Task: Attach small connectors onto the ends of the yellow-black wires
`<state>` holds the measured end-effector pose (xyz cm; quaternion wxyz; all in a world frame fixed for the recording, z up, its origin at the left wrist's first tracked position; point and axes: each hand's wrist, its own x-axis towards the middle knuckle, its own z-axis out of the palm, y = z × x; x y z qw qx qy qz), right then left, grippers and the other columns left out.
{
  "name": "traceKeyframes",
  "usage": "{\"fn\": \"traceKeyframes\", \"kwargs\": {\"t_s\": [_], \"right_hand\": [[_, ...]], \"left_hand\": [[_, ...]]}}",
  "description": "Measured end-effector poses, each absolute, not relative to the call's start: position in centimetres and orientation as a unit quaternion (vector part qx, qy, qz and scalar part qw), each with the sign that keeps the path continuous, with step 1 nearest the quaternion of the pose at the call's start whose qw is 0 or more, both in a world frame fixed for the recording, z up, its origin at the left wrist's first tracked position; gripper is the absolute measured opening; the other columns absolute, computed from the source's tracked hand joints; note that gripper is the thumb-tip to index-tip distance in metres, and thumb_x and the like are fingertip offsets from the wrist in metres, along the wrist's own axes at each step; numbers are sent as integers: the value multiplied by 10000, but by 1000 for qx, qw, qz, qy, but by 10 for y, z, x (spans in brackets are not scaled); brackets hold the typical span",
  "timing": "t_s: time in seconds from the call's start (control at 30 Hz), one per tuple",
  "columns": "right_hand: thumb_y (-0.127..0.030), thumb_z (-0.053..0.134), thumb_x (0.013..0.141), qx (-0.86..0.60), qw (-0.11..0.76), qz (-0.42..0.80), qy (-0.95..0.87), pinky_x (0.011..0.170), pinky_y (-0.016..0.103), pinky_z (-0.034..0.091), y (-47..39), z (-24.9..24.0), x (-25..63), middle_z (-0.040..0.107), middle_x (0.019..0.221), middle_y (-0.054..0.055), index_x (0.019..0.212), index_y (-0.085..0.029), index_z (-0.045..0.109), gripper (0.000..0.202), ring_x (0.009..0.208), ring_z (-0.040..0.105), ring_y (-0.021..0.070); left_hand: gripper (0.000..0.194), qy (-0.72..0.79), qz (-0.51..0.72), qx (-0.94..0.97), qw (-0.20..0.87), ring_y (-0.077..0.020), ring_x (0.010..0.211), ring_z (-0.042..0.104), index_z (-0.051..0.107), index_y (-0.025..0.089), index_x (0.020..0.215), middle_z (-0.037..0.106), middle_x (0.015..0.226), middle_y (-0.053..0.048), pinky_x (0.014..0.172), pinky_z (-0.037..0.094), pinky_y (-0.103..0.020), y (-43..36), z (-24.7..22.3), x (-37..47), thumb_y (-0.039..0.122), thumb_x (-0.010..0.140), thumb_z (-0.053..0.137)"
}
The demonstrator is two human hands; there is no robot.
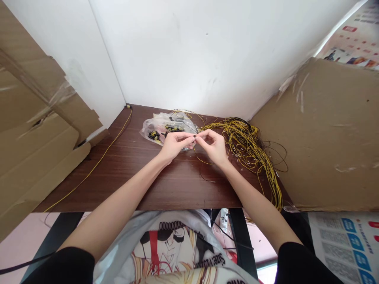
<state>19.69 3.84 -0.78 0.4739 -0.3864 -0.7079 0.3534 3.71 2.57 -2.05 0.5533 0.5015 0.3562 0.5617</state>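
Both hands meet over the middle of the brown table, fingertips almost touching. My left hand (175,145) pinches a small black piece (194,136), mostly covered by the fingers; its exact kind I cannot make out. From the other side my right hand (213,144) pinches at the same piece. A thin yellow wire (201,160) hangs below the fingertips and curves to the right. Just behind the left hand lies a clear plastic bag (147,125) holding several black and yellow small parts (174,128).
A large bundle of yellow and black wires (251,152) spreads over the table's (118,169) right side. One yellow wire (102,157) runs along the left, with a small connector at the back corner. Cardboard panels (322,138) flank both sides; a white wall (189,59) stands behind.
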Motion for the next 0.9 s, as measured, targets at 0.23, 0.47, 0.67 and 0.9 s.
{"fn": "traceKeyframes", "kwargs": {"t_s": [0.23, 0.47, 0.67, 0.9], "right_hand": [[-360, 651, 777, -386, 509, 391, -662, 738, 332, 511, 40, -9, 195, 648, 797, 26, 805, -210, 602, 160, 718, 626, 161], [-335, 666, 767, -376, 508, 398, -665, 732, 322, 512, 38, -10, 193, 635, 828, 23, 848, -213, 587, 166, 724, 621, 150], [-322, 661, 776, -358, 480, 409, -689, 732, 319, 509, 41, -11, 195, 626, 846, 26, 965, -217, 633, 218, 723, 607, 146], [-303, 686, 748, -348, 516, 365, -693, 650, 296, 513, 44, -16, 194, 602, 804, 13, 838, -198, 666, 139, 672, 587, 126]], "left_hand": [[419, 365, 539, 488, 581, -120, 622, 593, 702, 118, 953, 713, 766, -71, 573, 465, -259, 25, -18, 38, 323, 601, 802], [258, 400, 526, 470, 585, -75, 497, 532, 649, 112, 768, 679, 677, -53, 485, 424, -223, 25, -18, 37, 299, 637, 769], [238, 405, 520, 488, 573, -80, 489, 530, 642, 108, 763, 650, 654, -46, 436, 454, -216, 25, -20, 38, 298, 665, 746], [190, 422, 503, 528, 538, -48, 468, 480, 646, 93, 749, 636, 639, -35, 413, 391, -168, 24, -17, 37, 280, 720, 669]]}}
